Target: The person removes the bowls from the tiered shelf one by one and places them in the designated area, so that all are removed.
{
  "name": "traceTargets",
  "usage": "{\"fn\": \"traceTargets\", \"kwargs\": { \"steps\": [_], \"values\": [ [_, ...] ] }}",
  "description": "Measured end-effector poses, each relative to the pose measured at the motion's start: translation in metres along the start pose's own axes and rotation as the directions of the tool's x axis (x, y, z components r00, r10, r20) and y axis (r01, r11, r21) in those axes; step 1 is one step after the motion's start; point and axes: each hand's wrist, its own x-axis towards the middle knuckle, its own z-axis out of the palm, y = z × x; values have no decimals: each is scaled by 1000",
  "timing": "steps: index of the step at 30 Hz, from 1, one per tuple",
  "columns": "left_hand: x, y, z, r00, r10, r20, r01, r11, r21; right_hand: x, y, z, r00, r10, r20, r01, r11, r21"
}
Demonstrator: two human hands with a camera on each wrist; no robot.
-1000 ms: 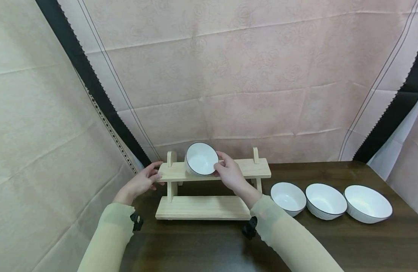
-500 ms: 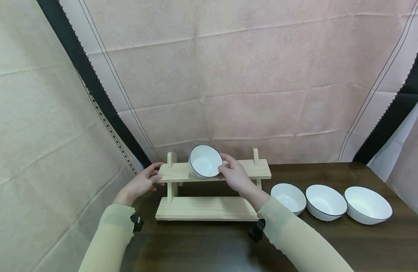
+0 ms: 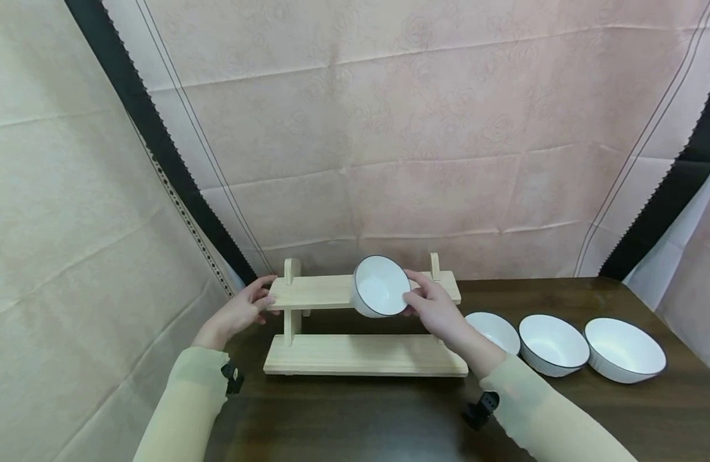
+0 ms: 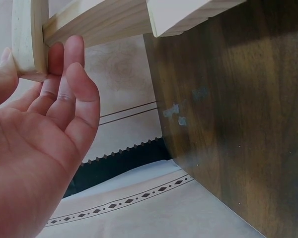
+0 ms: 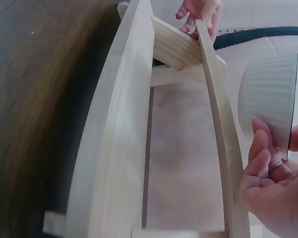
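Note:
A small white bowl [image 3: 380, 286] with a dark rim is tilted, its opening toward the head camera. My right hand [image 3: 438, 312] pinches its side, thumb at the rim and fingers against the ribbed outer wall [image 5: 268, 91]. The bowl hangs in front of the upper board of a two-tier pale wooden shelf [image 3: 314, 292]. At that board's left end, my left hand [image 3: 244, 312] grips the edge, thumb on one face and curled fingers on the other, as the left wrist view shows [image 4: 54, 124]. The right hand hides part of the shelf's right side.
Three white bowls stand in a row right of the shelf: a near one [image 3: 493, 330] partly behind the right forearm, a middle one [image 3: 553, 343] and a far-right one [image 3: 625, 348]. The dark wooden table [image 3: 343, 417] meets patterned cloth [image 3: 418, 160] behind.
My right hand has moved the small bowl rightward and slightly down, from above the upper board's middle to in front of its right half. The left hand has stayed on the shelf end.

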Motion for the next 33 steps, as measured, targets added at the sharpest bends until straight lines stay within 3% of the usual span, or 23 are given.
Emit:
{"fn": "traceTargets", "kwargs": {
  "steps": [12, 25, 28, 33],
  "values": [
    [0, 0, 1, 1000, -5, -3, 5, 1000, 16, -30, 14, -49, 1000, -10, -13, 10, 1000, -21],
    [-3, 2, 0, 1000, 7, 7, -7, 1000, 5, -59, 31, -104, 996, -70, -47, 61, 982, -178],
    [-3, 2, 0, 1000, 11, 8, -11, 1000, -2, -67, 33, -122, 996, -69, -48, 54, 963, -264],
    [-2, -1, -1, 1000, 9, 6, -9, 1000, 12, -78, 41, -154, 994, -93, -51, 62, 901, -430]
  ]
}}
